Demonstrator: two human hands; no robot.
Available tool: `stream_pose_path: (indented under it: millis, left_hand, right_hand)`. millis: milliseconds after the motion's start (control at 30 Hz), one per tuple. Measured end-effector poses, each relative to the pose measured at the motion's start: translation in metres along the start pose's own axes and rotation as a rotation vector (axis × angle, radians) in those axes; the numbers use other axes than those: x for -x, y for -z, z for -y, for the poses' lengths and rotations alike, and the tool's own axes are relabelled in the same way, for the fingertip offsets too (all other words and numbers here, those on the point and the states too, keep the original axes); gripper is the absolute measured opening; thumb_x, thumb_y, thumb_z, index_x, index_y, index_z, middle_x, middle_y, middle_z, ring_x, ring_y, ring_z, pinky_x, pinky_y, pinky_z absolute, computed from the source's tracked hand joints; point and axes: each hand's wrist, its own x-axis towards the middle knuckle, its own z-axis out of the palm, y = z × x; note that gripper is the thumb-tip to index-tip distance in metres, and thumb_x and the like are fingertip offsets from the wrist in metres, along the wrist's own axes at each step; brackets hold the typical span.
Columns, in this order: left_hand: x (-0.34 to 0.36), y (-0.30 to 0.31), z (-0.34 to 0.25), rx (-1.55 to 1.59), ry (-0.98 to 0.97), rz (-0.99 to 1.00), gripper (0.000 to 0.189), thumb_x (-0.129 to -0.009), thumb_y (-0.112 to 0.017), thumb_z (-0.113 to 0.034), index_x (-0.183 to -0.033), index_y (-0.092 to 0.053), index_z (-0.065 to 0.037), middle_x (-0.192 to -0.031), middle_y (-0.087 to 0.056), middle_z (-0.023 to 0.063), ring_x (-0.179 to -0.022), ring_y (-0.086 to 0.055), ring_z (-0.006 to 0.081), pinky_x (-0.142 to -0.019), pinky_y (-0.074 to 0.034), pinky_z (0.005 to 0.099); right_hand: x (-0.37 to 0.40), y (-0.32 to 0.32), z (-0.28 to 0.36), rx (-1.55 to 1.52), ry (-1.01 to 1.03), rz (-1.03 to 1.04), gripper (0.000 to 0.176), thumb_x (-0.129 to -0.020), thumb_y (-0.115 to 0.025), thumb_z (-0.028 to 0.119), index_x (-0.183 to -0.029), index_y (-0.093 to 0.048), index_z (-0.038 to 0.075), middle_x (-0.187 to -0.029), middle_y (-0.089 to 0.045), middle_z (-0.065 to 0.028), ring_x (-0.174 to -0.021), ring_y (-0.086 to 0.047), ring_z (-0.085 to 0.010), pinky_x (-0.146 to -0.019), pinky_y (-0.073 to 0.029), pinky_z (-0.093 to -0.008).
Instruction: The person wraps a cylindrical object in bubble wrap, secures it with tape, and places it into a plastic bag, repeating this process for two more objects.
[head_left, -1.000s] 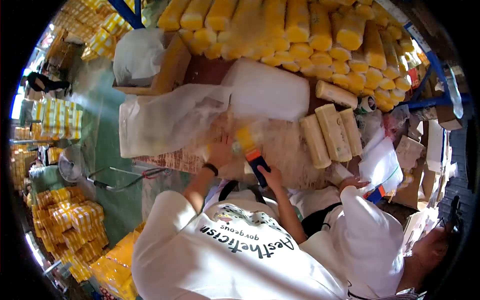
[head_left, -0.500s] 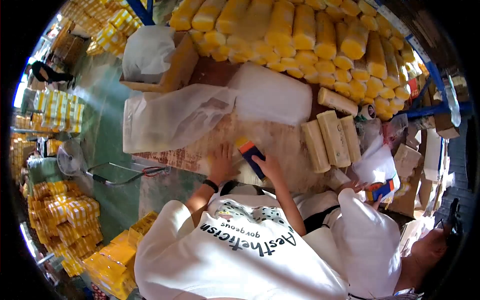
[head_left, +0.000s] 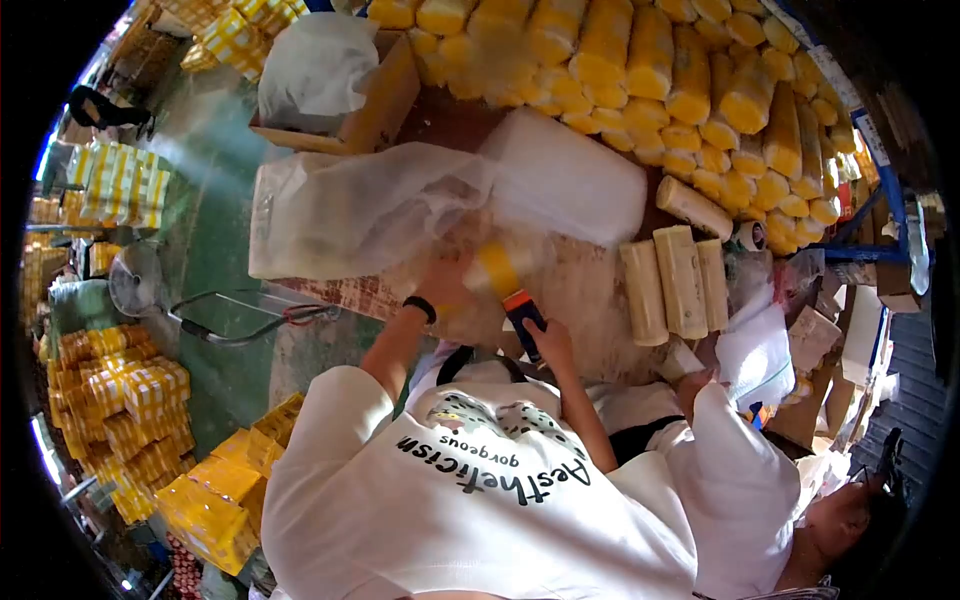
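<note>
- left hand (head_left: 447, 283), black wristband (head_left: 421, 308) on the wrist, reaches onto the tabletop (head_left: 585, 290) and touches a yellow pack in clear wrap (head_left: 497, 268)
- left fingers are blurred under the wrap, so I cannot tell whether they grip the pack or only lie on it
- yellow pack sits near the front edge of the tabletop, between the two hands and just in front of the bag pile
- right hand (head_left: 552, 343) has its fingers closed around the dark end of a blue-and-orange hand tool (head_left: 522, 313)
- tool is tilted, its orange end touching the lower end of the yellow pack
- loose pile of clear plastic bags (head_left: 360, 215) lies on the left part of the tabletop, hanging over its left edge
- white wrapped block (head_left: 565, 180) lies behind the hands, just beside the bags
- three cream rolls (head_left: 680, 280) lie side by side to the right of the tool
- tape roll (head_left: 746, 236) stands just beyond them
- big heap of yellow rolls (head_left: 660, 70) fills the back of the tabletop
- open cardboard box (head_left: 385, 95) with a white bag in it stands at back left
- co-worker's hand (head_left: 695, 381), white sleeve, is at the right edge of the tabletop, well apart from the tool
- metal trolley frame (head_left: 250, 322) stands on the green floor (head_left: 215, 200) at left, with stacks of yellow packages (head_left: 130, 400) near it
</note>
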Motion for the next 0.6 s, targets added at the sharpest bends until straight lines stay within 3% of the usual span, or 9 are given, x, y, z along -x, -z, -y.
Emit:
stream_pose_path:
  millis: [100,167,200,300,333,433,533,600]
  left_hand:
    - [0.031,-0.01,-0.011,0.003,-0.031,-0.252,0.103,-0.062,-0.07,-0.053,-0.143,-0.028,-0.005,-0.137,-0.039,0.0262,-0.124,-0.04,0.0389,-0.1,-0.033,0.0501]
    - [0.032,0.005,-0.018,0.05,0.017,-0.257,0.097,-0.063,-0.07,-0.05,-0.142,-0.033,-0.007,-0.138,-0.039,0.0258,-0.125,-0.039,0.0385,-0.1,-0.033,0.05]
    - [0.042,0.023,-0.029,0.097,0.08,-0.165,0.093,-0.065,-0.069,-0.048,-0.142,-0.035,-0.008,-0.138,-0.039,0.025,-0.126,-0.038,0.0381,-0.1,-0.034,0.0497]
    - [0.05,-0.004,-0.023,0.098,0.125,-0.201,0.084,-0.075,-0.065,-0.043,-0.143,-0.032,-0.007,-0.14,-0.037,0.0197,-0.129,-0.036,0.0366,-0.107,-0.028,0.049]
    - [0.046,-0.022,-0.015,0.069,0.112,-0.273,0.081,-0.079,-0.063,-0.042,-0.144,-0.03,-0.006,-0.141,-0.037,0.0173,-0.13,-0.035,0.0361,-0.11,-0.025,0.0489]
    - [0.05,-0.061,-0.016,-0.244,0.1,-0.44,0.081,-0.08,-0.062,-0.038,-0.144,-0.027,-0.002,-0.14,-0.037,0.0183,-0.127,-0.036,0.0363,-0.107,-0.029,0.0501]
    - [0.037,-0.066,-0.007,-0.433,0.204,-0.542,0.089,-0.071,-0.069,-0.03,-0.143,-0.026,0.001,-0.139,-0.038,0.0188,-0.123,-0.04,0.0363,-0.099,-0.036,0.0482]
    - [0.032,-0.043,-0.002,-0.161,0.22,-0.451,0.096,-0.067,-0.073,-0.032,-0.144,-0.024,-0.001,-0.139,-0.038,0.0193,-0.123,-0.04,0.0363,-0.1,-0.036,0.0483]
  right_hand:
    - [-0.025,-0.027,-0.056,0.17,0.103,-0.138,0.065,-0.08,-0.062,0.056,-0.079,-0.064,-0.009,-0.074,-0.063,-0.0275,-0.073,-0.065,-0.0384,-0.063,-0.048,-0.0445]
    - [-0.017,-0.02,-0.043,0.17,0.148,-0.176,0.065,-0.079,-0.063,0.056,-0.077,-0.064,-0.008,-0.071,-0.062,-0.027,-0.07,-0.065,-0.0379,-0.061,-0.048,-0.0448]
    - [-0.009,-0.019,-0.04,0.173,0.16,-0.188,0.064,-0.079,-0.063,0.056,-0.076,-0.064,-0.008,-0.07,-0.062,-0.0267,-0.069,-0.064,-0.0376,-0.061,-0.047,-0.0449]
    - [-0.044,-0.029,-0.055,0.344,0.142,-0.152,0.062,-0.077,-0.064,0.056,-0.075,-0.065,-0.006,-0.067,-0.062,-0.0245,-0.066,-0.064,-0.0366,-0.061,-0.047,-0.0447]
    - [-0.037,-0.01,-0.017,0.297,0.051,-0.037,0.061,-0.077,-0.064,0.056,-0.073,-0.065,-0.004,-0.064,-0.062,-0.0228,-0.064,-0.064,-0.0354,-0.06,-0.046,-0.0444]
    - [-0.055,-0.008,0.004,0.286,0.21,-0.084,0.062,-0.076,-0.064,0.058,-0.07,-0.065,-0.004,-0.063,-0.061,-0.0215,-0.063,-0.064,-0.0339,-0.058,-0.046,-0.0425]
    - [-0.057,-0.005,0.037,0.293,0.147,0.011,0.063,-0.075,-0.064,0.06,-0.073,-0.066,-0.003,-0.061,-0.061,-0.0189,-0.062,-0.064,-0.0309,-0.059,-0.047,-0.0408]
    - [-0.059,-0.011,0.038,0.247,0.175,-0.019,0.063,-0.075,-0.064,0.06,-0.074,-0.067,-0.003,-0.061,-0.062,-0.0178,-0.062,-0.064,-0.0305,-0.059,-0.047,-0.0407]
